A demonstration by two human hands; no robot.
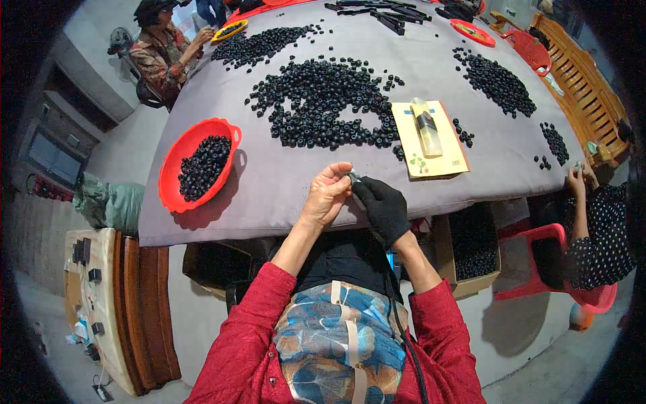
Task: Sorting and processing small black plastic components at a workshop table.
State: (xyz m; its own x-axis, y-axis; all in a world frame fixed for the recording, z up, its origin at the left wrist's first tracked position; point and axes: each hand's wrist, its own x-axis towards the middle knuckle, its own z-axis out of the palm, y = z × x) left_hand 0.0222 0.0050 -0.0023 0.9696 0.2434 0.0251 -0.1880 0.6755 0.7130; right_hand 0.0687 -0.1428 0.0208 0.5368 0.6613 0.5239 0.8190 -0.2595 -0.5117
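One co-worker (158,60) is well left of and beyond the yellow booklet (451,138), hands near a small yellow dish (222,35). Nearer you, well left of the booklet, stands your red bowl (173,170), part filled with black beads (204,165). A smaller heap (262,46) lies beyond the booklet to its left, and the main heap (330,101) spreads just left of it, its edge reaching the booklet's side. Your bare left hand (328,194), nearer you than the booklet and left of it, has thumb and forefinger pinched on a tiny grey piece (352,177). Your right hand (385,209), black-gloved, meets it there with fingers bent, just nearer you than the booklet; whether those fingers grip too, you cannot tell from here. A translucent stick (427,131) with a dark middle lies on the booklet. Right of the booklet and beyond it spreads another heap (501,84); farther right, near a second person's spotted sleeve (589,239), is a small cluster (555,143) of beads.
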